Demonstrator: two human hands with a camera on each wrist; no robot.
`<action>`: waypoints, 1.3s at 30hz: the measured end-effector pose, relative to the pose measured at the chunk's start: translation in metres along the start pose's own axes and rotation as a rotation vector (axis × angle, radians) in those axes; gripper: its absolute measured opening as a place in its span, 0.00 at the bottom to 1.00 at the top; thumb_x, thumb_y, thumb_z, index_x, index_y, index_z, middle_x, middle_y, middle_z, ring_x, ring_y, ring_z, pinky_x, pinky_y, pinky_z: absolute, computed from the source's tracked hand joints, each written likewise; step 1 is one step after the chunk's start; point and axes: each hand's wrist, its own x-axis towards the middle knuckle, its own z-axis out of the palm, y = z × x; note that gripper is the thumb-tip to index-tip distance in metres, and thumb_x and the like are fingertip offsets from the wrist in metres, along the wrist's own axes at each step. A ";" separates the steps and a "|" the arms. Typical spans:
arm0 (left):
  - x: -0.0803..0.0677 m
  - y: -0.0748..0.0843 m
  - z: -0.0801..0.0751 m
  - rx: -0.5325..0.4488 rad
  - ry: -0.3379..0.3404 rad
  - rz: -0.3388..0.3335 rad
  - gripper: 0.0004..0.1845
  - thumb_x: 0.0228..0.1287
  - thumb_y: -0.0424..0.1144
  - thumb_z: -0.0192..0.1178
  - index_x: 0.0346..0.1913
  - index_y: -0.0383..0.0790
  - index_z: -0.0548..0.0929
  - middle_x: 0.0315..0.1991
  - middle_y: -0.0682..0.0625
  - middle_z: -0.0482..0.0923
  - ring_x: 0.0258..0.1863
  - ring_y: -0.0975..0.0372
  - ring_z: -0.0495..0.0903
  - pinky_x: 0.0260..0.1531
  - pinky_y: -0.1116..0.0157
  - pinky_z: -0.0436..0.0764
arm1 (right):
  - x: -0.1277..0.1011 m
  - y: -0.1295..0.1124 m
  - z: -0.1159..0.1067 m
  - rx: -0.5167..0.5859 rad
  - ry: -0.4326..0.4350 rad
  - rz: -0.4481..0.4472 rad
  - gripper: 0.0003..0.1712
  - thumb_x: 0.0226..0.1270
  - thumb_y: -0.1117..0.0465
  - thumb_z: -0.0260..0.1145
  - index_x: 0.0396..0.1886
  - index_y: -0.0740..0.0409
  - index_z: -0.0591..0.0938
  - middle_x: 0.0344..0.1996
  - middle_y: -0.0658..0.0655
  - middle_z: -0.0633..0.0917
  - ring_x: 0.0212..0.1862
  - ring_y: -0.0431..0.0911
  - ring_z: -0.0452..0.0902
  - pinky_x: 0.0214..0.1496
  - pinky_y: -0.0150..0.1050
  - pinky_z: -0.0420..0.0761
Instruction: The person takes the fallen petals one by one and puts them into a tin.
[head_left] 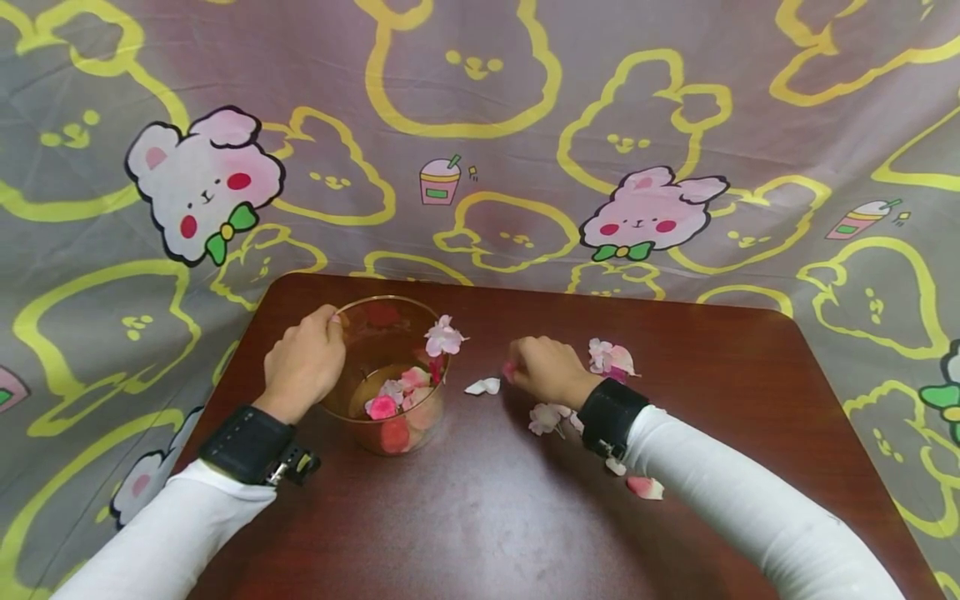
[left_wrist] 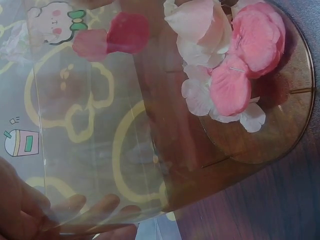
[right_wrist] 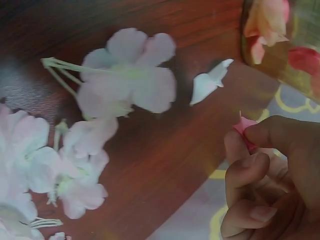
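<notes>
- We pinch a small pink petal (right_wrist: 243, 126) in the fingers of our right hand (head_left: 550, 368), just above the table (head_left: 495, 517).
- Our left hand (head_left: 303, 364) curls its fingers around the rim of the clear cup (head_left: 384, 375), left of the pinching fingers.
- We judge a light pinch and a steadied cup serve best.
- More blossoms (right_wrist: 131, 75) lie behind the fingers.
- We read no writing anywhere.
</notes>
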 end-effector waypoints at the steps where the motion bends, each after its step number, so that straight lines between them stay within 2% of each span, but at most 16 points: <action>1: 0.000 0.000 0.000 -0.001 0.001 0.001 0.23 0.82 0.46 0.33 0.62 0.39 0.75 0.52 0.32 0.82 0.50 0.33 0.82 0.35 0.41 0.75 | 0.000 -0.001 -0.001 0.008 0.008 -0.003 0.06 0.66 0.58 0.69 0.29 0.50 0.82 0.22 0.47 0.81 0.27 0.42 0.74 0.27 0.37 0.71; 9: -0.002 -0.002 0.002 -0.008 0.013 0.010 0.22 0.82 0.46 0.33 0.58 0.39 0.76 0.46 0.33 0.83 0.47 0.34 0.83 0.31 0.45 0.73 | -0.001 -0.013 -0.011 0.052 0.056 -0.043 0.04 0.66 0.56 0.69 0.33 0.50 0.84 0.25 0.47 0.84 0.28 0.41 0.75 0.28 0.37 0.72; 17: -0.003 0.000 0.002 -0.005 0.015 0.010 0.23 0.82 0.46 0.33 0.60 0.39 0.75 0.49 0.32 0.82 0.48 0.33 0.82 0.32 0.43 0.74 | -0.004 -0.029 -0.020 0.081 0.095 -0.072 0.05 0.68 0.56 0.69 0.34 0.50 0.85 0.27 0.47 0.86 0.28 0.41 0.76 0.28 0.35 0.73; 24: -0.004 0.000 0.003 -0.008 0.016 0.012 0.23 0.82 0.46 0.35 0.62 0.38 0.75 0.47 0.33 0.83 0.45 0.35 0.83 0.30 0.47 0.73 | -0.006 -0.043 -0.030 0.101 0.125 -0.123 0.03 0.68 0.56 0.69 0.36 0.49 0.85 0.29 0.46 0.87 0.29 0.39 0.76 0.28 0.34 0.72; 34: -0.004 -0.001 0.004 -0.009 0.016 0.004 0.23 0.82 0.46 0.33 0.62 0.39 0.75 0.50 0.32 0.82 0.48 0.34 0.82 0.33 0.43 0.75 | -0.005 -0.058 -0.040 0.114 0.189 -0.188 0.02 0.69 0.57 0.68 0.37 0.49 0.85 0.29 0.45 0.87 0.24 0.39 0.70 0.23 0.33 0.65; 39: -0.005 -0.002 0.004 -0.010 0.019 0.005 0.23 0.82 0.47 0.33 0.62 0.39 0.75 0.50 0.32 0.82 0.49 0.33 0.82 0.34 0.42 0.75 | -0.006 -0.067 -0.045 0.104 0.208 -0.199 0.03 0.68 0.56 0.68 0.37 0.49 0.85 0.30 0.46 0.88 0.24 0.39 0.69 0.24 0.33 0.65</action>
